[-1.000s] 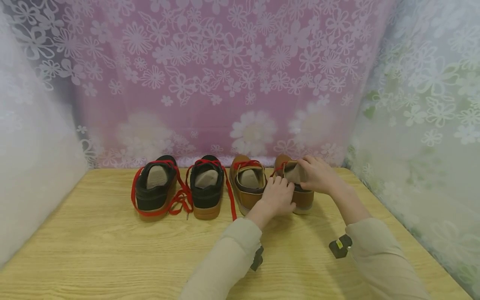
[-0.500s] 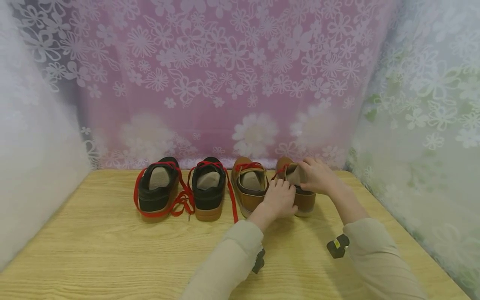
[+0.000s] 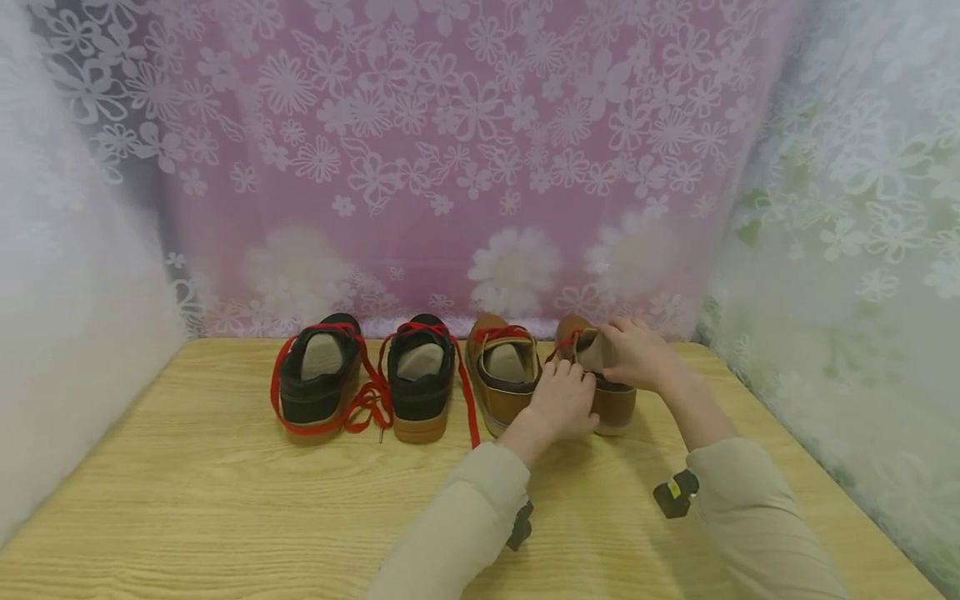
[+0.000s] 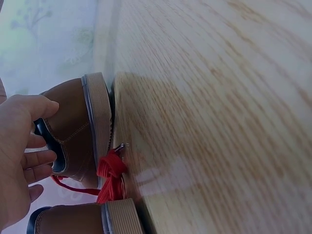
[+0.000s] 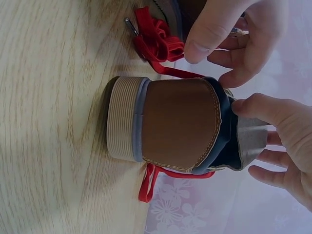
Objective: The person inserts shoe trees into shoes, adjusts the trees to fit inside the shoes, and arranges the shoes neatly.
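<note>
The rightmost brown shoe point(image 3: 617, 408) stands heel toward me, with a red lace point(image 5: 158, 46) bunched on the table beside it. Out of its opening pokes a grey-beige insole point(image 5: 251, 139). My right hand point(image 3: 637, 354) pinches this insole, thumb by the heel collar and fingers behind the piece. At the shoe's left side is my left hand point(image 3: 566, 400). Its fingers point(image 4: 41, 158) are loosely bent near the collar, and a fingertip seems to touch the edge. In the head view the hands hide much of the shoe.
To the left stands another brown shoe point(image 3: 507, 400). Farther left are two black shoes point(image 3: 420, 396) point(image 3: 311, 398) with long red laces point(image 3: 367, 404) trailing on the wooden table point(image 3: 300, 517). Floral curtains point(image 3: 465, 150) hang behind and at both sides.
The head view has shifted slightly, moving the whole scene a little right. Both hands stay at the rightmost brown shoe; the left fingers have barely moved.
</note>
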Demonstrator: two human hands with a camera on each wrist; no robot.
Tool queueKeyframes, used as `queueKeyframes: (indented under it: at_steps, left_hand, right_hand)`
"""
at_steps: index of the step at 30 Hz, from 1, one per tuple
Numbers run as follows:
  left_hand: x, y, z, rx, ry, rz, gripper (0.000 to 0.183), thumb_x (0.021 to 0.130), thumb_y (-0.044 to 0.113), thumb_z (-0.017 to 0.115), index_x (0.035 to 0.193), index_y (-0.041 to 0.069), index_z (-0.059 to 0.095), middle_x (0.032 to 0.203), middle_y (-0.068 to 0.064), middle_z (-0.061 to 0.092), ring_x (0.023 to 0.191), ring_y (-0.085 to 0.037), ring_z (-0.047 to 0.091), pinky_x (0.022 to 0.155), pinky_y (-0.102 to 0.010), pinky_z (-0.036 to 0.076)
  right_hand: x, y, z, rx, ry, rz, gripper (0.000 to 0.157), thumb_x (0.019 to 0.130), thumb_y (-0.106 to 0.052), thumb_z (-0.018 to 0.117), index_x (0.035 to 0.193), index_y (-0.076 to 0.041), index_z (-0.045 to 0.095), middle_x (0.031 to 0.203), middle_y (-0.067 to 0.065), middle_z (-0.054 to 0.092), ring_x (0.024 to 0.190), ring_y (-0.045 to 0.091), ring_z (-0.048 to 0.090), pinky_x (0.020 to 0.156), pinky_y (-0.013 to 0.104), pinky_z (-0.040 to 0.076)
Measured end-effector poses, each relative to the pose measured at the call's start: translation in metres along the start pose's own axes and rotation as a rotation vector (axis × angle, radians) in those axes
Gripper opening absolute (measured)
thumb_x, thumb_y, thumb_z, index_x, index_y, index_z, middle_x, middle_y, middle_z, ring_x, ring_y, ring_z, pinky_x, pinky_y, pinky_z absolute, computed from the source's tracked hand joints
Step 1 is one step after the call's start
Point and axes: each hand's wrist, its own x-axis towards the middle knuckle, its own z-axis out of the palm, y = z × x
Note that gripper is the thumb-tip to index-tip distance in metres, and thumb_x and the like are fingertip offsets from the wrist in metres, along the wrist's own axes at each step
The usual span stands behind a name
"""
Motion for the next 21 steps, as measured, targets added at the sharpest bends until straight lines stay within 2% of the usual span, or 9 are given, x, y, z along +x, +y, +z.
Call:
queueKeyframes:
  at_steps: [21]
  left_hand:
    - [-0.0012,0.0003,-0.0014,0.032,0.008,0.001,0.053,0.088,0.054,0.049,0.127,0.019,0.051,0.119,0.002,0.05,0.109,-0.018,0.041,0.093,-0.036,0.03]
  right_hand:
    - [-0.0012,-0.0033,0.0021,-0.002,0.019,-0.002,0.067,0.077,-0.019,0.075,0.13,0.009,0.045,0.126,0.029,0.046,0.117,0.047,0.04,0.095,0.056,0.033]
